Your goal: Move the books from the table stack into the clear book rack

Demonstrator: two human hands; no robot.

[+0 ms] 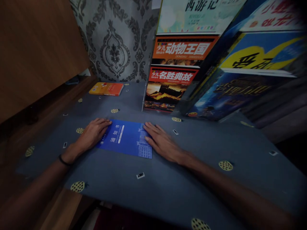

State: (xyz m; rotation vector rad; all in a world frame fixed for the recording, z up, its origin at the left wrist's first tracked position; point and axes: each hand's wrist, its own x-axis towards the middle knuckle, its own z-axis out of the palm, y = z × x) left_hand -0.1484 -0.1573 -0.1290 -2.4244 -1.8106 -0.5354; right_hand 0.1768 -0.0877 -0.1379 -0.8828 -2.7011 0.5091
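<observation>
Blue booklet [128, 137]: lies flat and closed on the near middle part of the counter [115, 174], between both hands; bears white Chinese characters turned sideways on the left half and a pale drawing of buildings along the right end
Left hand [94, 132]: rests palm down over the left edge of the booklet, with fingertips at the far left corner; unclenched, with fingers close together
Right hand [163, 142]: lies palm down at the right edge, with fingertips touching the booklet; spread fairly wide, with fingers reaching forward and thumb apart
Wristband [64, 160]: sits dark and thin around the left wrist
Counter surface: shows blue-grey, printed with dotted yellow pineapples and small pale labels
Orange book [106, 88]: lies flat at the far left of the counter, well apart from the booklet
Display rack [158, 111]: stands upright beyond the right hand; holds books in two columns, among them a red-topped book [171, 88], an orange-topped book [184, 48] and a blue-and-yellow book [262, 54]
Wallpaper [115, 54]: rises behind the orange book; patterned in grey scrolls
Wooden panel [38, 51]: fills the upper left; brown and plain
</observation>
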